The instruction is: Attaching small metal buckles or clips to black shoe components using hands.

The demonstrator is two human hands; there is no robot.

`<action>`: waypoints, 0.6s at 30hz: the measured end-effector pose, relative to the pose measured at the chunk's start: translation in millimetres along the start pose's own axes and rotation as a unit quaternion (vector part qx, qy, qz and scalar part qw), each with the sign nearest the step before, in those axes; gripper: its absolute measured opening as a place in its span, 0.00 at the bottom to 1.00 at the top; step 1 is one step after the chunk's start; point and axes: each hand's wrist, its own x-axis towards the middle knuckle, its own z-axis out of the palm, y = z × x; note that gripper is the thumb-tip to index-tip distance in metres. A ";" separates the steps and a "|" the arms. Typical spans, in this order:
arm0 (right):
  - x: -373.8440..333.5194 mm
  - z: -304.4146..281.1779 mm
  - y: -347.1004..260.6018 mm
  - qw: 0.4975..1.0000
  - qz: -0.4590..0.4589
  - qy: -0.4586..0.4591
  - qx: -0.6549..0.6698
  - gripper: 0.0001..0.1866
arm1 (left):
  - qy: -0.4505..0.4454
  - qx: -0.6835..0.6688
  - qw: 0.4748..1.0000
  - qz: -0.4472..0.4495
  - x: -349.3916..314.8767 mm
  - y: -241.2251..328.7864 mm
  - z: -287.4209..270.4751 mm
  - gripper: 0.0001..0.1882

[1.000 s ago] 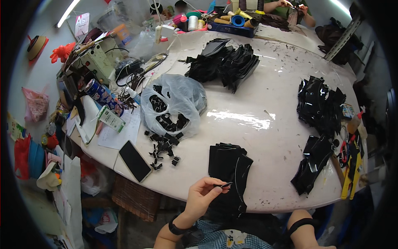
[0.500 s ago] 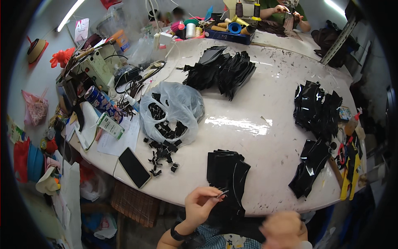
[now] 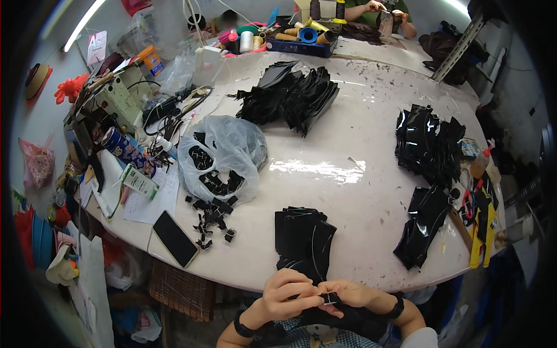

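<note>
has both the left hand (image 3: 292,297) and the right hand (image 3: 352,293) bare, with bare forearms below. wears a dark band (image 3: 243,328) around the left wrist, at the lower edge left of centre, and a second dark band (image 3: 397,306) around the right wrist, lower right of centre. shows a blue-and-white checked garment (image 3: 285,339) at bottom centre, with a cream patch (image 3: 325,335) bearing small, unclear marks, and a plain whitish sleeve (image 3: 421,339) farther right.

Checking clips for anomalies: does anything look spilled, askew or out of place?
Yes, mildly: small black pieces lie loose in front of the translucent plastic bag, which holds similar ones, so they may have spilled. Dark scraps litter the far side of the white table.
</note>
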 end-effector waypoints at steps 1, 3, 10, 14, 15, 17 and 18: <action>-0.1 0.6 -0.5 1.000 0.001 -0.001 0.001 0.27 | -0.014 0.003 1.000 0.000 0.6 -1.3 -0.8 0.09; 0.0 2.3 -2.5 0.998 -0.009 0.043 -0.049 0.26 | -0.023 0.011 1.000 0.008 -0.4 -4.5 -2.4 0.10; -7.5 -1.3 -1.4 0.992 0.021 0.070 -0.104 0.20 | -0.053 0.079 0.994 0.061 6.1 2.9 -1.9 0.12; -12.7 8.0 -9.0 0.961 -0.037 0.197 -0.190 0.13 | -0.059 0.099 0.992 0.053 2.8 0.7 -0.7 0.13; -13.1 12.5 -12.6 0.939 -0.057 0.237 -0.244 0.12 | -0.048 0.069 0.996 0.024 0.8 -1.4 1.7 0.13; -14.4 16.0 -12.6 0.895 -0.093 0.296 -0.320 0.11 | -0.039 0.009 0.998 -0.048 -2.8 -5.2 4.6 0.15; -15.1 16.4 -12.3 0.841 -0.128 0.349 -0.392 0.10 | -0.040 0.007 0.998 -0.048 -2.0 -1.7 6.5 0.15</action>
